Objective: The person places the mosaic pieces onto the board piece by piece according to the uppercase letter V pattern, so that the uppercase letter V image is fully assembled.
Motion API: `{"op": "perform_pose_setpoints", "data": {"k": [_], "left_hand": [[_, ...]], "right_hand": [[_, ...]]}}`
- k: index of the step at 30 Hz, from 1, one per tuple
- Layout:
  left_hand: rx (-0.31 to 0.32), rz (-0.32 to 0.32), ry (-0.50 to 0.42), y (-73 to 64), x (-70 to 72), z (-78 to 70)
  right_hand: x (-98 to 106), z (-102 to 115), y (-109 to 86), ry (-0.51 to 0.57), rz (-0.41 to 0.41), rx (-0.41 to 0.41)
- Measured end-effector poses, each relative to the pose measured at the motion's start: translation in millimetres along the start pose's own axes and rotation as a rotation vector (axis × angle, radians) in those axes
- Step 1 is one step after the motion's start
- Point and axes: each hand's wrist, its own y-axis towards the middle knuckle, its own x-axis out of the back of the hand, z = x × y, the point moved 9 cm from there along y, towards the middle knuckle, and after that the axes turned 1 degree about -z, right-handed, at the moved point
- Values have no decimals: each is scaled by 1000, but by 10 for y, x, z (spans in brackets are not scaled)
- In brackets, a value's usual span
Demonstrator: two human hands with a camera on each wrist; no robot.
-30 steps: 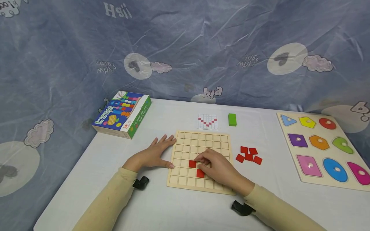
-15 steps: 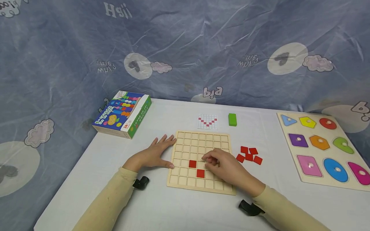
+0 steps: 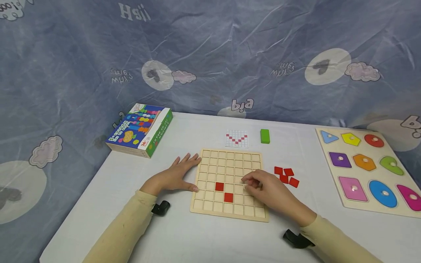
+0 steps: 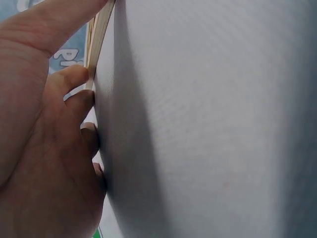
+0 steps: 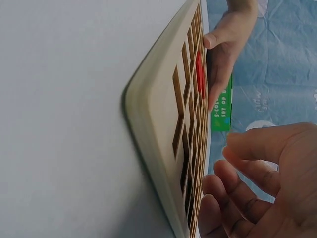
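A pale wooden grid board lies flat on the table, with two red square tiles set in its cells, diagonal to each other. My left hand rests at the board's left edge, thumb and fingers spread and touching it; the left wrist view has the fingertips against the board's rim. Over the board's right side is my right hand, its fingers loosely bent with nothing visible between them, also in the right wrist view. Beside it lie several loose red tiles, perhaps partly hidden by the hand.
Behind the board lie a pattern card with a red V of squares and a green block. A colourful game box sits at the back left. At the far right is a knobbed shape puzzle. A patterned cloth hangs behind.
My right hand has drawn back rightward from the two red tiles to the board's right side, now covering the leftmost loose tile. The left hand has stayed in place.
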Motion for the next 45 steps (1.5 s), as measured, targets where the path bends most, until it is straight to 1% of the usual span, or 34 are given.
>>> {"op": "perform_pose_setpoints", "data": {"k": [9,15,19,22,27,35,40,45], "left_hand": [[-4,0,-2,-2,12,-13],[-9,3,-5,-10,10,-19],[-11,4,-9,-15,11,-27],[-7,5,-5,-15,12,-30],[2,4,3,-11,6,-17],[6,0,2,-3,-1,0],[4,-1,1,-4,-1,-1],[3,0,5,-7,-1,-4]], "right_hand": [[163,-232,-62,-6,-43,-11],[273,-419,-113,-46,-91,-10],[343,-501,-129,-73,-118,1],[388,-554,-140,-88,-132,-7],[435,-634,-163,-112,-134,-37],[471,-705,-177,-146,-128,-75],[457,-734,-172,-161,-105,-85],[450,-734,-167,-165,-100,-82]]}}
